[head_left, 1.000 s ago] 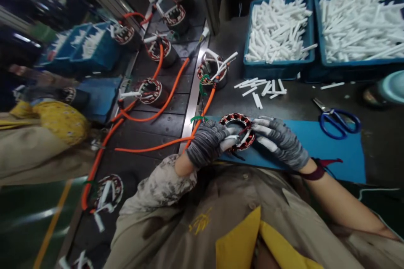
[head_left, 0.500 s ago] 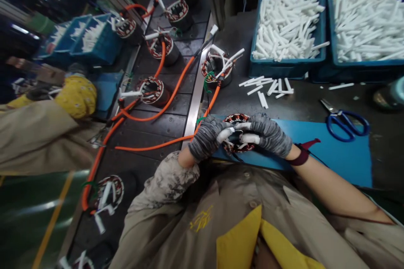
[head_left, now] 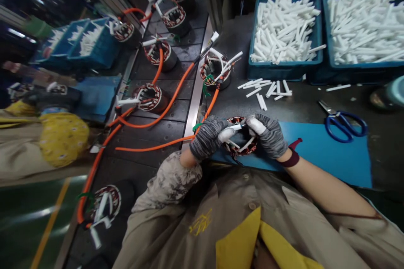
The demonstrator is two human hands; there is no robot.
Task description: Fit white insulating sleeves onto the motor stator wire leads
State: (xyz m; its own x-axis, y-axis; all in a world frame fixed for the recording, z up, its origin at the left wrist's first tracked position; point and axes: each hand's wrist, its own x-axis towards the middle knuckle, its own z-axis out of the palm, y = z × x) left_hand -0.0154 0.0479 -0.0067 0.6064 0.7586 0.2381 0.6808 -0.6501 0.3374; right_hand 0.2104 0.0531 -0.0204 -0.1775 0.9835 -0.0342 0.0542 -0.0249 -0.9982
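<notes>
A motor stator (head_left: pixel 243 150) with copper-red windings and a pale rim sits on the blue mat in front of me. Over its top, my left hand (head_left: pixel 208 136), in a grey glove with white fingertips, is closed on a white sleeve tube (head_left: pixel 234 127). My right hand (head_left: pixel 268 135), gloved alike, pinches a thin wire at the tube's right end, above the stator's right rim. More white tubes lie inside the stator ring. The wire is mostly hidden by the fingertips.
Blue bins (head_left: pixel 285 69) of white tubes stand behind, with loose tubes (head_left: pixel 261 101) before them. Blue-handled scissors (head_left: pixel 345 126) lie at the mat's (head_left: pixel 334 155) right. Several stators and orange cables (head_left: pixel 172 103) line the left. A co-worker's yellow sleeve (head_left: pixel 65 138) shows far left.
My right hand has drawn slightly right and its fingers have moved off the stator's middle, showing the tube and ring. The co-worker's sleeve has moved down and left.
</notes>
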